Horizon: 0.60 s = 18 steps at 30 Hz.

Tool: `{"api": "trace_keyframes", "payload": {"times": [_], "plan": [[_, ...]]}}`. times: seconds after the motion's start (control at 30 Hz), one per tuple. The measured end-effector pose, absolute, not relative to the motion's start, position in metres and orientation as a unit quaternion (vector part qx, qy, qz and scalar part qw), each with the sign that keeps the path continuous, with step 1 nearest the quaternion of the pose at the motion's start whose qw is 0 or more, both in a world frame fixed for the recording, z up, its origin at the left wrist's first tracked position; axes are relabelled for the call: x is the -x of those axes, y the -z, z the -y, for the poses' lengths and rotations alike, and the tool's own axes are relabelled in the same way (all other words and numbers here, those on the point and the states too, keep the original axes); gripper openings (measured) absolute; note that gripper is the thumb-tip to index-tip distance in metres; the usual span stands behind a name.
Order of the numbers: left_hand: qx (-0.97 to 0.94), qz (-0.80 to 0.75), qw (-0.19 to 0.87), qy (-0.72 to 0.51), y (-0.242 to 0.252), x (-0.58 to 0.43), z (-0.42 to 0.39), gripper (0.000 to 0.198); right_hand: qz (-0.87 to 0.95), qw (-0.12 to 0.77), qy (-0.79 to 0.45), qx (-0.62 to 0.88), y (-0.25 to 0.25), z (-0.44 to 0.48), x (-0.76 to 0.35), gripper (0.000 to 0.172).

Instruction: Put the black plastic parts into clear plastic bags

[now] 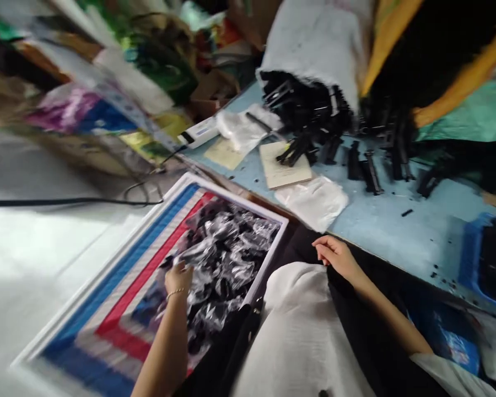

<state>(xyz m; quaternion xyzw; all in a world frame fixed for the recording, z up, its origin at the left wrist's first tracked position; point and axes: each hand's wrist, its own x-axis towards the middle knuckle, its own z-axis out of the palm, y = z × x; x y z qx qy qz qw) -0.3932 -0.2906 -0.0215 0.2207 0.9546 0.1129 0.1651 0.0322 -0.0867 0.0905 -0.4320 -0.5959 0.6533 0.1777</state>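
My left hand, with a bracelet at the wrist, is over a white-framed bin lined with blue, white and red striped sheet. Its fingers are curled at the left edge of a heap of black parts in clear plastic bags; whether they hold one is too blurred to tell. My right hand hovers at the front edge of the blue table, fingers bent together, just below a crumpled white plastic bag. Nothing plainly shows between those fingers.
A white sack spills black parts onto the table. Beside it stands a yellow-edged sack. A notepad and a white box lie at the table's left. A blue tray sits at the right. A black cable crosses at left.
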Motion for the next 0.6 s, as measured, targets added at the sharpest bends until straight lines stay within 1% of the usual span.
{"api": "trace_keyframes", "payload": {"times": [0.07, 0.1, 0.2, 0.27, 0.3, 0.37, 0.4, 0.47, 0.53, 0.6], "plan": [[-0.268, -0.937, 0.161, -0.156, 0.016, 0.376, 0.247, 0.038, 0.623, 0.2, -0.617, 0.438, -0.091, 0.068, -0.05, 0.026], [-0.297, -0.923, 0.157, -0.189, 0.009, 0.364, 0.222, 0.039, 0.645, 0.223, -0.576, 0.45, -0.093, 0.054, -0.061, 0.026], [-0.436, -0.824, 0.152, -0.329, -0.026, 0.308, 0.145, 0.037, 0.686, 0.305, -0.378, 0.542, -0.104, -0.002, -0.097, 0.024], [-0.531, -0.723, 0.179, -0.404, -0.053, 0.256, 0.094, 0.033, 0.674, 0.312, -0.268, 0.614, -0.11, -0.046, -0.111, 0.024], [-0.563, -0.676, 0.208, -0.427, -0.065, 0.228, 0.069, 0.031, 0.664, 0.298, -0.247, 0.64, -0.112, -0.068, -0.115, 0.026], [-0.596, -0.592, 0.302, -0.452, -0.081, 0.171, 0.022, 0.029, 0.647, 0.268, -0.253, 0.668, -0.11, -0.107, -0.114, 0.028], [-0.588, -0.561, 0.358, -0.459, -0.085, 0.144, 0.0, 0.03, 0.639, 0.258, -0.27, 0.672, -0.108, -0.122, -0.112, 0.025], [-0.516, -0.526, 0.488, -0.468, -0.084, 0.098, -0.038, 0.036, 0.62, 0.254, -0.304, 0.677, -0.101, -0.138, -0.109, 0.02], [-0.4, -0.484, 0.605, -0.49, -0.08, 0.064, -0.066, 0.043, 0.601, 0.26, -0.335, 0.678, -0.093, -0.135, -0.11, 0.027], [-0.303, -0.408, 0.698, -0.505, -0.079, 0.041, -0.08, 0.05, 0.557, 0.278, -0.445, 0.643, -0.087, -0.115, -0.115, 0.036]]}}
